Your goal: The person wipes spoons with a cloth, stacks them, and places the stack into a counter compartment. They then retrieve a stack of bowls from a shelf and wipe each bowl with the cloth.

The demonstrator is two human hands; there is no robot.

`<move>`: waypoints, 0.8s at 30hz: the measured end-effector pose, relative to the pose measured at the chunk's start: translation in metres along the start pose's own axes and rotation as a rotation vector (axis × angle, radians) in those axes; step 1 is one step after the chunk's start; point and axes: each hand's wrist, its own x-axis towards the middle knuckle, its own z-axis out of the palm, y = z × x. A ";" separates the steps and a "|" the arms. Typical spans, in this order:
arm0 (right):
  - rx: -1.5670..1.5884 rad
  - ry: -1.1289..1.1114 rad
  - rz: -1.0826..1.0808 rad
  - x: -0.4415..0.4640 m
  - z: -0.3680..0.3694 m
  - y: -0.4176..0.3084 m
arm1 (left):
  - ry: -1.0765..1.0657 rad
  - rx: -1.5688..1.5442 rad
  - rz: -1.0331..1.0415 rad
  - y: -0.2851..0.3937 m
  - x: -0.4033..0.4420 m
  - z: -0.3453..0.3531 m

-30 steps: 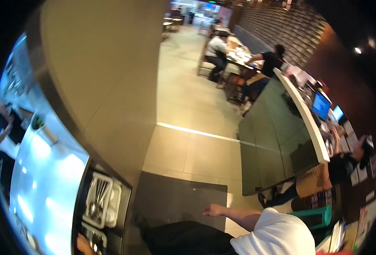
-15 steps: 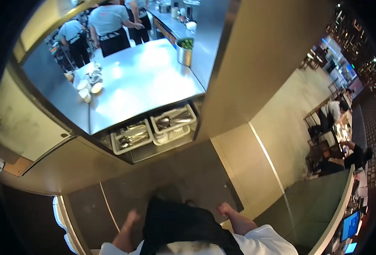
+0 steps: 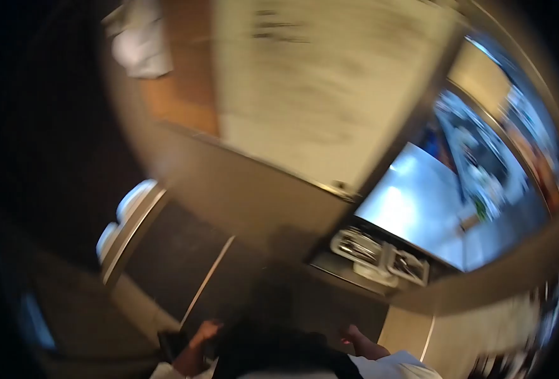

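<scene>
The cutlery trays point(image 3: 355, 258) lie ahead, nearer the right hand point(image 3: 353, 335) than the left hand point(image 3: 207, 331), blur hiding whether either is spread or curled.

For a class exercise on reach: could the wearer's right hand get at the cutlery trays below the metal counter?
Probably yes, with a lean or step: only dark floor shows between the right hand and the cutlery trays, and their shelf is open in front.

Cutlery point(image 3: 358, 245) in trays point(image 3: 374, 275); trays on shelf point(image 3: 330, 263) below counter point(image 3: 390, 202); wall panel point(image 3: 317, 101) left of counter.
</scene>
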 end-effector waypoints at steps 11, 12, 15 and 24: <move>0.067 -0.215 -0.395 0.127 0.018 -0.460 | 0.355 -0.068 -0.377 0.006 -0.011 -0.189; -0.023 -0.253 -0.376 0.134 0.022 -0.494 | 0.405 -0.226 -0.545 0.009 -0.009 -0.206; -0.249 -0.320 -0.414 0.156 0.040 -0.595 | 0.401 0.154 -0.556 -0.119 0.009 -0.182; -0.933 -0.426 -0.988 0.199 0.138 -0.934 | 0.148 0.387 -0.504 -0.062 0.015 -0.219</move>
